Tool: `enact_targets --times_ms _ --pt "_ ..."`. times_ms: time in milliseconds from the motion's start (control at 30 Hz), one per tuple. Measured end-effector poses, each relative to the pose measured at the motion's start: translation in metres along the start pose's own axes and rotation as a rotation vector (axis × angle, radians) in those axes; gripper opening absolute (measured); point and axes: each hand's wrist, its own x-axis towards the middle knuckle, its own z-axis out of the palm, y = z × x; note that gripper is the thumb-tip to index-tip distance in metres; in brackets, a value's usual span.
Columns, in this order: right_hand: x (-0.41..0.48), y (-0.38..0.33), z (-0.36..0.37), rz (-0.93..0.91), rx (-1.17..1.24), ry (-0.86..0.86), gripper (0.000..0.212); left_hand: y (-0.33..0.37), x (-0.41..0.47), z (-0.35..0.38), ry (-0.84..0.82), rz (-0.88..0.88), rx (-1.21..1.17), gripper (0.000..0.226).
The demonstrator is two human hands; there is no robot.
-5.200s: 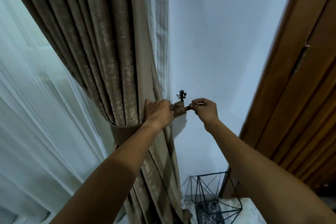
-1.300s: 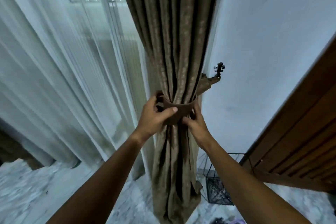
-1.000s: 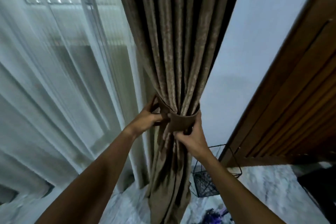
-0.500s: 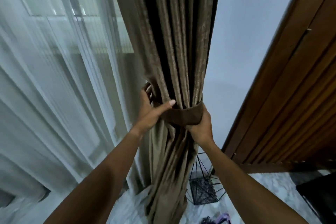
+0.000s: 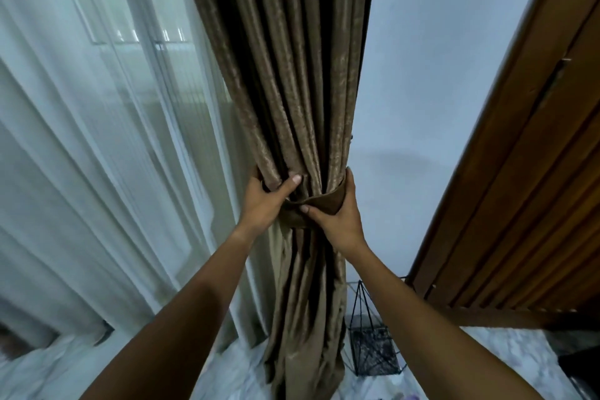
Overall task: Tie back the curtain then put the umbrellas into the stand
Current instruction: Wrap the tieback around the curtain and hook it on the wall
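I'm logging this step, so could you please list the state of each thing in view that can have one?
Brown curtain: gathered into a bundle, cinched by the tieback.
Tieback: wrapped around the curtain, held by both hands.
Left hand: grip closed on the curtain and tieback.
Right hand: grip closed on the tieback.
Sheer curtain: hanging loose, untied.
Wire stand: upright on the floor, no umbrellas inside.

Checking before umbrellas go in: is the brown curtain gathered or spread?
Gathered: the tieback band cinches the brown curtain into tight pleats.

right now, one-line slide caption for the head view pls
Both hands, left hand and right hand, grip the tieback band around the gathered brown curtain, wire stand on the floor behind.
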Motion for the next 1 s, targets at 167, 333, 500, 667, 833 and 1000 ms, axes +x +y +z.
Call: enact_targets --times_ms 167,333,500,667,833,1000 --pt "-0.014 0.014 0.015 0.048 -0.002 -0.077 0.101 -0.027 -0.018 -0.012 -0.028 0.002 0.024 0.047" --pt "-0.022 0.005 0.023 -0.019 0.035 -0.050 0.102 -0.034 -0.026 -0.023 -0.059 0.028 0.053 0.060" --pt "-0.021 -0.011 0.029 -0.002 0.085 0.014 0.106 -0.034 -0.026 -0.034 -0.089 0.091 0.050 0.055" --pt "-0.020 -0.005 0.033 -0.002 0.072 0.021 0.094 -0.041 -0.026 -0.040 -0.151 0.104 0.053 0.047" --pt "-0.026 -0.004 0.034 -0.022 0.034 0.038 0.092 -0.048 -0.036 -0.031 -0.173 0.126 0.070 0.045" --pt "-0.027 -0.004 0.035 -0.059 -0.020 0.062 0.089 -0.054 -0.044 -0.025 -0.122 0.194 0.126 0.063"
